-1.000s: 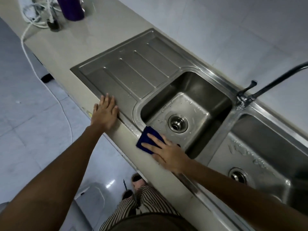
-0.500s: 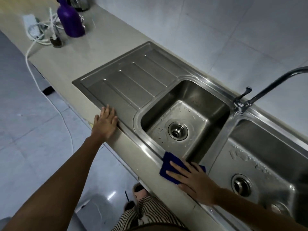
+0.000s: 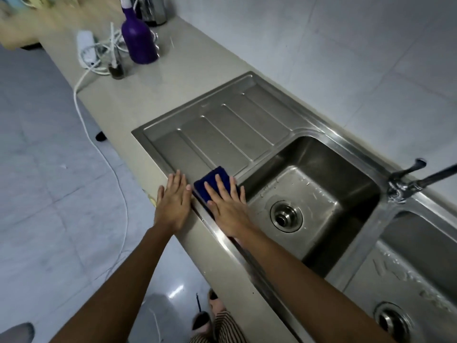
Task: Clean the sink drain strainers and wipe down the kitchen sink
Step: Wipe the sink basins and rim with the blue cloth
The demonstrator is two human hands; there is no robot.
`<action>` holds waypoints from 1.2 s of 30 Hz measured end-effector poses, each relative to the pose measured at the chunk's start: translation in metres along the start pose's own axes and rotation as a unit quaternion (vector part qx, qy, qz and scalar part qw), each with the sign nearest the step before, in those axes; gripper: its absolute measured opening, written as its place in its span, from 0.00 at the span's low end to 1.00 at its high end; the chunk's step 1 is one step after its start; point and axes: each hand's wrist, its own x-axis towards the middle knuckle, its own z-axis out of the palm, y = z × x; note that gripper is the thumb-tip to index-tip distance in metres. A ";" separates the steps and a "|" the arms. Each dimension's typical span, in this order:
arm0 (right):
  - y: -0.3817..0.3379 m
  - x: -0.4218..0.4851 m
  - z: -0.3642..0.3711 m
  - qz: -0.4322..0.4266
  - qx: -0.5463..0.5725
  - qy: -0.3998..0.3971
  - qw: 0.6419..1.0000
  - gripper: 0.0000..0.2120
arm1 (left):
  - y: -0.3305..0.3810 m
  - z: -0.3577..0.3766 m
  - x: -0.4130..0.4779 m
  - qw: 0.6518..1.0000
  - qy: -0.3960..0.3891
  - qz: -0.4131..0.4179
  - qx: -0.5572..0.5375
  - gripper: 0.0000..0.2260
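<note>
A steel double sink (image 3: 319,147) with a ribbed draining board (image 3: 222,129) is set into a beige counter. My right hand (image 3: 227,204) lies flat on a dark blue cloth (image 3: 210,181), pressing it on the sink's front rim at the corner of the draining board and the left basin. My left hand (image 3: 173,201) rests flat, fingers apart, on the counter edge just left of the cloth, holding nothing. The left basin's drain strainer (image 3: 286,216) sits in its hole. The right basin's strainer (image 3: 390,319) shows at the lower right.
A tap (image 3: 408,180) stands behind the divider between the basins. On the far counter are a purple bottle (image 3: 138,38), a small dark jar (image 3: 116,69) and a white power strip with coiled cable (image 3: 86,49). The cable hangs to the tiled floor (image 3: 49,194).
My right hand has slid the blue cloth leftward along the front rim, from in front of the left basin to the draining board's corner, next to my left hand. The view has shifted.
</note>
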 end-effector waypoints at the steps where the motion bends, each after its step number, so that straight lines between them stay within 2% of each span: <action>1: 0.004 0.009 -0.003 0.009 -0.009 0.012 1.000 0.24 | 0.004 0.001 0.000 1.000 0.017 -0.013 -0.007 0.24; 3: 0.020 0.029 -0.015 0.026 -0.025 0.030 0.999 0.24 | 0.011 0.002 0.004 0.998 0.046 -0.034 -0.004 0.23; 6: 0.058 0.058 -0.037 0.055 -0.036 0.051 0.997 0.25 | 0.024 0.001 0.012 0.996 0.058 -0.038 0.058 0.25; 9: 0.110 0.088 -0.058 0.110 -0.028 0.081 0.990 0.25 | 0.043 0.006 0.028 0.991 0.033 -0.009 0.131 0.30; 14: 0.151 0.119 -0.085 0.235 -0.012 0.082 0.968 0.26 | 0.074 0.026 0.057 0.986 -0.001 0.018 0.166 0.26; 16: 0.137 0.119 -0.079 0.221 -0.016 0.085 0.972 0.26 | 0.079 0.033 0.067 0.987 0.005 0.012 0.160 0.27; 20: 0.125 0.099 -0.064 0.079 -0.050 0.093 0.991 0.25 | 0.085 0.051 0.080 0.990 0.008 -0.010 0.137 0.30; 22: 0.147 0.106 -0.076 0.072 -0.066 0.085 0.992 0.26 | 0.082 0.057 0.081 0.988 0.015 -0.003 0.154 0.32; 27: 0.231 0.111 -0.107 0.247 -0.083 0.100 0.960 0.28 | 0.078 0.061 0.082 0.987 0.032 0.005 0.155 0.35; 31: 0.276 0.072 -0.105 0.281 -0.179 0.106 0.937 0.29 | 0.077 0.063 0.084 0.987 0.036 0.001 0.159 0.35; 34: 0.287 0.036 -0.095 0.365 -0.160 0.112 0.910 0.32 | 0.076 0.063 0.085 0.987 0.039 0.001 0.154 0.35; 36: 0.287 0.002 -0.087 0.456 -0.114 0.114 0.875 0.35 | 0.076 0.062 0.085 0.988 0.037 -0.001 0.153 0.35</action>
